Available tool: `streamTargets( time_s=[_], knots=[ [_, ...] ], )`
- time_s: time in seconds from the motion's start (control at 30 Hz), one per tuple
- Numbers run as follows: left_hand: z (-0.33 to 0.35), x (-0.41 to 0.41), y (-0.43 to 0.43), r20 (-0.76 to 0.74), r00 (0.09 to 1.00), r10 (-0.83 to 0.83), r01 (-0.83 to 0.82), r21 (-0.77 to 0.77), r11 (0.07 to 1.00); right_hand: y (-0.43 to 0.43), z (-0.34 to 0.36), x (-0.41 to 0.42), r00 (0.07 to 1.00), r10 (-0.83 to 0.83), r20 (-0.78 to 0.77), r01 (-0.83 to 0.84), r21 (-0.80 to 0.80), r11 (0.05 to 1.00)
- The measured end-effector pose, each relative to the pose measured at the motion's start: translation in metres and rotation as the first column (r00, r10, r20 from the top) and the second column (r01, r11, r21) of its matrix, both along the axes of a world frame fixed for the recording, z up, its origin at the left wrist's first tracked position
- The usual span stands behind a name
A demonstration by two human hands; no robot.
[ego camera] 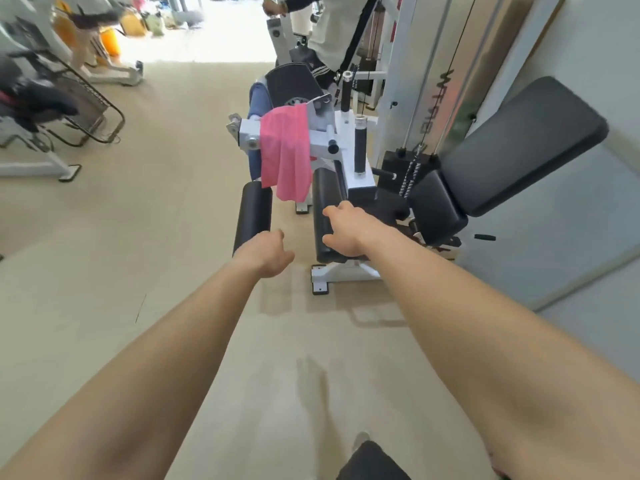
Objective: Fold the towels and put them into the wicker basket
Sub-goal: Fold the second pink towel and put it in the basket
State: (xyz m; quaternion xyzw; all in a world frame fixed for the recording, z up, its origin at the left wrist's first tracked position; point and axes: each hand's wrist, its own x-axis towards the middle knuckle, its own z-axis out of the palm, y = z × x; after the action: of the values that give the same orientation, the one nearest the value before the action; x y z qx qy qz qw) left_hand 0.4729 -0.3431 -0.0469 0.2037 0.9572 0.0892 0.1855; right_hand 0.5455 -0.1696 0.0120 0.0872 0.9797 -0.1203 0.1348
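A pink towel [286,154] hangs unfolded over the white arm of a gym machine [341,157] ahead of me. A blue towel [259,102] is draped behind it on the same machine, mostly hidden. Both my arms are stretched forward. My left hand [268,254] is below the pink towel, fingers loosely curled, holding nothing. My right hand [346,232] is spread with fingers apart over a black roller pad [325,199], a short way below the towel's lower edge. No wicker basket is in view.
A second black roller pad [252,216] stands left of the towel. The machine's black padded seat and backrest [519,143] lie to the right by the wall. Another person [329,26] stands behind the machine. More equipment [52,109] lines the left. Beige floor [156,237] lies between.
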Motion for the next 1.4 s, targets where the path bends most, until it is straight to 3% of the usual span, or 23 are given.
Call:
streamTargets(
  time_s=[0.33,0.7,0.97,1.13,1.3,1.4],
  knots=[
    [-0.009,-0.150,0.038,-0.070,0.996,0.055,-0.048,0.105,0.993,0.039,-0.024,-0.172,0.997,0.061,-0.036,-0.061,0.021,0.998],
    [0.015,-0.314,0.102,-0.079,0.973,0.218,-0.184,0.311,0.932,0.107,-0.023,-0.349,0.999,-0.034,-0.029,0.034,-0.001,0.999],
    [0.006,-0.410,0.129,-0.269,0.960,0.080,0.002,0.291,0.957,0.111,-0.042,-0.417,0.990,-0.123,-0.067,0.120,-0.053,0.991],
    [-0.009,-0.445,0.134,-0.162,0.981,-0.106,0.147,0.269,0.952,0.102,-0.051,-0.440,0.970,-0.226,-0.086,0.218,-0.094,0.971],
    [-0.010,-0.468,0.129,-0.080,0.987,-0.140,0.161,0.390,0.907,0.081,-0.051,-0.456,0.893,-0.383,-0.235,0.348,-0.176,0.921],
    [-0.003,-0.476,0.124,-0.105,0.977,-0.186,0.213,0.411,0.886,0.073,-0.043,-0.459,0.840,-0.455,-0.294,0.407,-0.214,0.888]
  ],
)
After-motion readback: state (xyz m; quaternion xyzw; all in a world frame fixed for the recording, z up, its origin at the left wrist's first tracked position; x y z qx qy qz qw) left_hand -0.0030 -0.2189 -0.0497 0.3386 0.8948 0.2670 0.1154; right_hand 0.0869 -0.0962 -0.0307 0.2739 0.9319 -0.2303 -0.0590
